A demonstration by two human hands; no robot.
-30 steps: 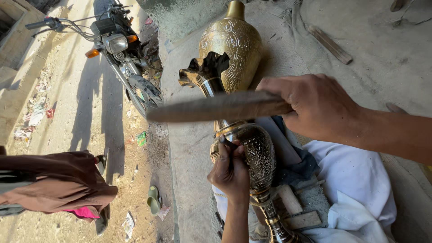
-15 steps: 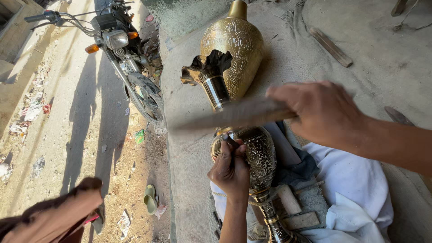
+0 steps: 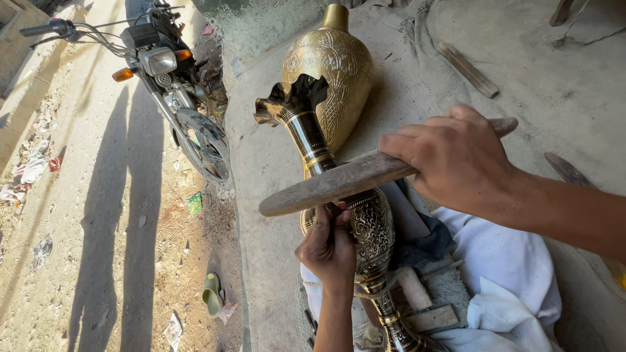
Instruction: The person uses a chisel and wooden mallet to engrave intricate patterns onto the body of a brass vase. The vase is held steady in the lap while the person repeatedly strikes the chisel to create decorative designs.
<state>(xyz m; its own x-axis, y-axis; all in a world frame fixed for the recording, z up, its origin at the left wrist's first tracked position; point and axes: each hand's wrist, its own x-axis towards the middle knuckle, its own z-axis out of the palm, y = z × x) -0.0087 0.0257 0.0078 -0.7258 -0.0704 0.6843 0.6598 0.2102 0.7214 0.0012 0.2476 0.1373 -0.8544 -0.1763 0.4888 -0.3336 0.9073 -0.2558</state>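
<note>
My right hand [image 3: 456, 160] is closed around a flat wooden stick [image 3: 339, 182], fingers wrapped over the top of it near its far end, so the long worn blade of it reaches out to the left across my lap. The stick lies crosswise over the neck of the dark engraved vase [image 3: 365, 228], just above the point where the neck widens into the body; whether wood and metal are touching there I cannot tell.

My left hand [image 3: 329, 248] is below the stick and pressed against the left side of the vase body. Its fingers are bunched tight, pinching a small tool whose tip meets the engraved surface; the tool itself is almost wholly hidden in my grip, so I cannot say what kind it is. The vase lies tilted along my lap, its scalloped mouth pointing away from me and its ringed foot coming back toward my knees, resting on white cloth [image 3: 502, 274] and a dark blue rag [image 3: 424, 241].

Just beyond the vase mouth a larger brass vase [image 3: 332, 65] lies on the concrete slab [image 3: 261, 163], touching or nearly touching the dark one. To the left, down on the dirt ground, a motorcycle [image 3: 169, 85] is parked beside the slab, and a green sandal [image 3: 212, 294] lies near its edge.
</note>
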